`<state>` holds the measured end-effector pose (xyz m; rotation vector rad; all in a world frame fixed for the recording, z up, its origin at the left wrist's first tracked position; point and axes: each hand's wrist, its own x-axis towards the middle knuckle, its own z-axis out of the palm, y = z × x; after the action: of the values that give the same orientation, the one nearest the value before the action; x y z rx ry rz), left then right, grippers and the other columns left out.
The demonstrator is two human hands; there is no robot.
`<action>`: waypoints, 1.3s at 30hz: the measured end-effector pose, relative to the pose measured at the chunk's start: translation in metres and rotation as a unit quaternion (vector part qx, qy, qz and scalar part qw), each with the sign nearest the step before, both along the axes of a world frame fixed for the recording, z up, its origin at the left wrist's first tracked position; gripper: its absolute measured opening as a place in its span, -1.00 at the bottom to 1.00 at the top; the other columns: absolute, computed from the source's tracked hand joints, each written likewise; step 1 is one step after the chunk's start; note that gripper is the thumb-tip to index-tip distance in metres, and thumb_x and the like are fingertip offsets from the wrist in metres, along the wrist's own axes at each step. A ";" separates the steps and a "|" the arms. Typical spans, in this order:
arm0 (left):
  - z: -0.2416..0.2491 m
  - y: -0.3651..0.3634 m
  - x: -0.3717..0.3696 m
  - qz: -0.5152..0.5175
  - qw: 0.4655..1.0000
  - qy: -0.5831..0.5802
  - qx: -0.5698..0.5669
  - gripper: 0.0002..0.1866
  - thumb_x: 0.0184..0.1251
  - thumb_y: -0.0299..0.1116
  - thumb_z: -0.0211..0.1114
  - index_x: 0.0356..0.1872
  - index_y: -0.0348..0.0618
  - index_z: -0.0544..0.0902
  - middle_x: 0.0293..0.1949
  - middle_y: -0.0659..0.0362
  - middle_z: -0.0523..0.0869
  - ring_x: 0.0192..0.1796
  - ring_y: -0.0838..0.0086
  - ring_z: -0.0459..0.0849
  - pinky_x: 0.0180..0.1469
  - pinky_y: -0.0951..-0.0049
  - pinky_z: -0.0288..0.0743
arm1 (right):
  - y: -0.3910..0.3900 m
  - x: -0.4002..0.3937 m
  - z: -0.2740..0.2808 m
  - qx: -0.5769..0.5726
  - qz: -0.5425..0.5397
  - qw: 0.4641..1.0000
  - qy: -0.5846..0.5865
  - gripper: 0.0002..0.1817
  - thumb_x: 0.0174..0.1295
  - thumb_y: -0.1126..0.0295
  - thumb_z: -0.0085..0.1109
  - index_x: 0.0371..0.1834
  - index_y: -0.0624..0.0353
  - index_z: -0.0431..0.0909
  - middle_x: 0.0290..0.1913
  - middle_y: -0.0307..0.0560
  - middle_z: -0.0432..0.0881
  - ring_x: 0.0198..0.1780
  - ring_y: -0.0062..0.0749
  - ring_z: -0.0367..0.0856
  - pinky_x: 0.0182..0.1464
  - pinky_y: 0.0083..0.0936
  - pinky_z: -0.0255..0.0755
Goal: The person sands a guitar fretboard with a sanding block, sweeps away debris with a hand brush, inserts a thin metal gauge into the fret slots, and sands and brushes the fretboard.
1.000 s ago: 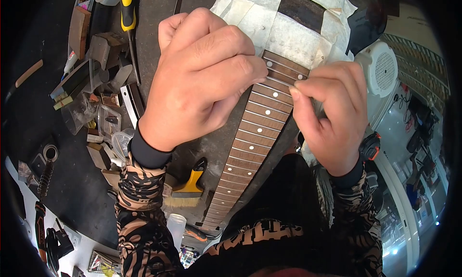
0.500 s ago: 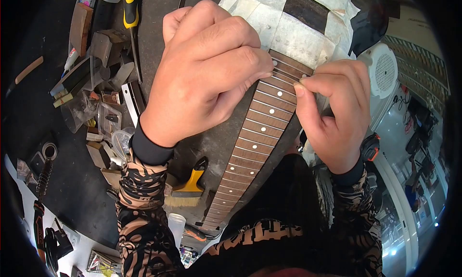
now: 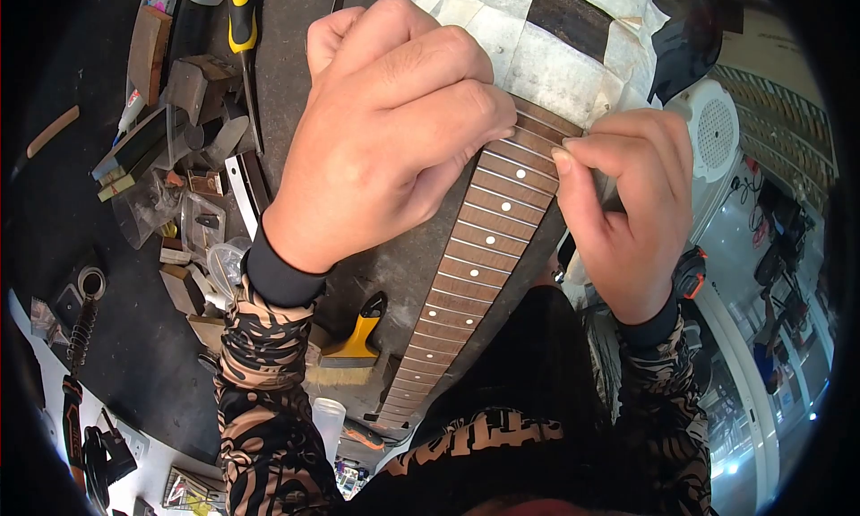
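A guitar neck with a brown fretboard, metal frets and white dot inlays runs diagonally toward my body. White masking tape covers the guitar body at its upper end. My left hand is closed, its thumb and index fingertips pinched together over the left edge of the upper frets. Across the board my right hand pinches thumb and index finger at the right edge, near the same frets. Whatever lies between the fingertips of either hand is too small or hidden to make out.
Left of the neck lie a yellow-handled brush, a yellow and black screwdriver and a clutter of wood blocks and plastic containers. A soldering iron holder stands far left. A round white perforated object is at right.
Both hands have shifted slightly right along the upper frets, with the fingers still pinched. The neck has stayed in place.
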<state>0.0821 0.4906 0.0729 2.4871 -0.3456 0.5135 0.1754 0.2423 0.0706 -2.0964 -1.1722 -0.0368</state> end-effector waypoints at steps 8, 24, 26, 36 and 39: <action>0.003 0.002 -0.004 -0.001 1.000 0.015 -0.025 -0.82 0.29 -0.44 0.73 -0.13 -0.06 0.94 -0.14 0.25 0.82 -0.06 0.28 0.71 0.13 0.24 0.48 | -0.002 -0.001 -0.001 0.016 0.004 1.000 0.014 -0.65 0.16 0.61 0.68 -0.06 0.03 0.77 -0.10 -0.20 0.78 -0.02 -0.07 0.70 0.08 -0.17 0.52; 0.000 0.000 -0.003 0.017 1.000 -0.004 -0.014 -0.82 0.27 -0.48 0.73 -0.15 -0.05 0.93 -0.14 0.25 0.82 -0.05 0.26 0.73 0.14 0.23 0.47 | 0.001 -0.003 -0.003 0.003 -0.008 1.000 0.002 -0.66 0.14 0.59 0.67 -0.09 0.00 0.76 -0.10 -0.23 0.77 -0.02 -0.11 0.71 0.08 -0.16 0.51; 0.000 0.002 -0.004 0.021 0.999 -0.003 -0.023 -0.81 0.27 -0.50 0.73 -0.14 -0.06 0.93 -0.14 0.25 0.82 -0.06 0.26 0.73 0.14 0.23 0.46 | 0.000 -0.002 -0.002 0.005 -0.007 1.000 0.006 -0.66 0.14 0.59 0.67 -0.08 0.00 0.76 -0.10 -0.23 0.77 -0.02 -0.11 0.71 0.08 -0.17 0.51; 0.003 0.008 -0.013 0.004 0.999 0.029 -0.021 -0.79 0.25 -0.49 0.73 -0.13 -0.07 0.91 -0.13 0.25 0.83 -0.03 0.24 0.74 0.16 0.21 0.46 | -0.001 -0.003 0.001 -0.005 0.020 1.000 0.009 -0.67 0.15 0.58 0.68 -0.08 0.00 0.77 -0.10 -0.23 0.78 -0.01 -0.11 0.71 0.09 -0.15 0.50; 0.001 0.007 -0.009 0.017 1.000 0.015 -0.006 -0.79 0.26 -0.47 0.73 -0.13 -0.06 0.91 -0.14 0.25 0.83 -0.02 0.23 0.74 0.16 0.20 0.46 | 0.000 -0.002 0.000 -0.005 0.008 1.000 0.004 -0.68 0.16 0.58 0.68 -0.09 0.01 0.77 -0.10 -0.22 0.78 -0.02 -0.10 0.72 0.08 -0.16 0.51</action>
<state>0.0731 0.4971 0.0736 2.4895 -0.2885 0.4886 0.1730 0.2427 0.0710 -2.0936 -1.1868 -0.0153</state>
